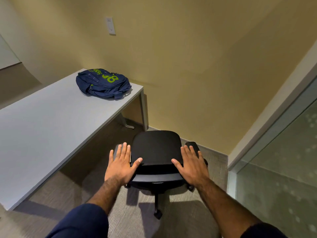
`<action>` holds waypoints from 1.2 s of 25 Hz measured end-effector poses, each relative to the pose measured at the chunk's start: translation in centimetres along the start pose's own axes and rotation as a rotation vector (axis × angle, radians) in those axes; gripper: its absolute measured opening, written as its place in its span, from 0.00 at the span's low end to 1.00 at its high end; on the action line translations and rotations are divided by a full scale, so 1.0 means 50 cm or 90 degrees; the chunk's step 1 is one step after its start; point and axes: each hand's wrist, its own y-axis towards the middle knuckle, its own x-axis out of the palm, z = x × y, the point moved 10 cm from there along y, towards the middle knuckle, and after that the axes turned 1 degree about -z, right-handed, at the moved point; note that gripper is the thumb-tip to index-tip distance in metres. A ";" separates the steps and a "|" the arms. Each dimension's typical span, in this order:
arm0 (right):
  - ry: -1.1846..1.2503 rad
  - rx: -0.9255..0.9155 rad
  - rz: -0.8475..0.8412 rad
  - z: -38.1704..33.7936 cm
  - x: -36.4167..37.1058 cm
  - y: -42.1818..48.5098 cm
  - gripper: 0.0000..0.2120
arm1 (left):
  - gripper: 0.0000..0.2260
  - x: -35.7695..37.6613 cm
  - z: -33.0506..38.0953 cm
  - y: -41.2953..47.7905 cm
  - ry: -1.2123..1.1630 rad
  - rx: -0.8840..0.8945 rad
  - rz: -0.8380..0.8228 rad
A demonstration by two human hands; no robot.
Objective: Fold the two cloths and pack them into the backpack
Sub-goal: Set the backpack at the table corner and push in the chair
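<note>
A navy backpack (103, 83) with green lettering lies flat on the far right end of the grey table (42, 127). No cloths are in view. My left hand (121, 164) and my right hand (190, 163) are stretched out in front of me with fingers straight and spread, palms down, over the two sides of a black office chair (156, 148). Neither hand holds anything. Whether the palms touch the chair I cannot tell.
The chair stands on grey carpet just right of the table's end, its wheeled base (157, 213) near me. A yellow wall with a white switch plate (110, 25) closes the far side. A frosted glass partition (281, 162) runs along the right.
</note>
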 end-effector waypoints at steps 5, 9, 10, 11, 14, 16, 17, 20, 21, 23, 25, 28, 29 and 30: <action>0.009 -0.034 0.000 -0.021 0.000 0.051 0.44 | 0.43 0.002 -0.032 0.022 0.003 -0.040 -0.001; 0.012 -0.056 0.002 -0.041 -0.002 0.091 0.44 | 0.42 0.002 -0.057 0.040 0.007 -0.074 -0.004; 0.011 -0.061 0.002 -0.045 -0.004 0.100 0.44 | 0.42 0.001 -0.061 0.045 0.008 -0.080 -0.006; 0.011 -0.066 0.001 -0.048 -0.005 0.110 0.44 | 0.42 -0.001 -0.064 0.049 0.010 -0.086 -0.007; 0.002 -0.085 -0.002 -0.057 -0.009 0.137 0.44 | 0.42 -0.006 -0.072 0.059 -0.001 -0.101 0.004; -0.002 -0.097 -0.004 -0.063 -0.010 0.153 0.43 | 0.43 -0.008 -0.076 0.062 -0.010 -0.108 0.006; -0.005 -0.102 -0.003 -0.066 -0.010 0.161 0.43 | 0.43 -0.009 -0.079 0.064 -0.012 -0.113 0.009; -0.010 -0.114 -0.006 -0.074 -0.010 0.187 0.43 | 0.43 -0.014 -0.087 0.071 -0.017 -0.128 0.013; -0.011 -0.120 -0.006 -0.078 -0.012 0.198 0.43 | 0.43 -0.017 -0.090 0.074 -0.021 -0.136 0.013; -0.009 -0.133 -0.003 -0.087 -0.018 0.220 0.43 | 0.41 -0.023 -0.097 0.083 -0.033 -0.148 0.018; -0.006 -0.146 0.001 -0.095 -0.023 0.244 0.43 | 0.41 -0.029 -0.102 0.094 -0.037 -0.160 0.023; -0.013 -0.163 -0.014 -0.104 -0.026 0.290 0.43 | 0.41 -0.033 -0.112 0.117 -0.050 -0.181 0.027; -0.013 -0.170 -0.023 -0.108 -0.025 0.304 0.43 | 0.41 -0.034 -0.116 0.123 -0.054 -0.189 0.030; -0.013 -0.175 -0.032 -0.112 -0.023 0.317 0.44 | 0.41 -0.036 -0.119 0.129 -0.056 -0.196 0.033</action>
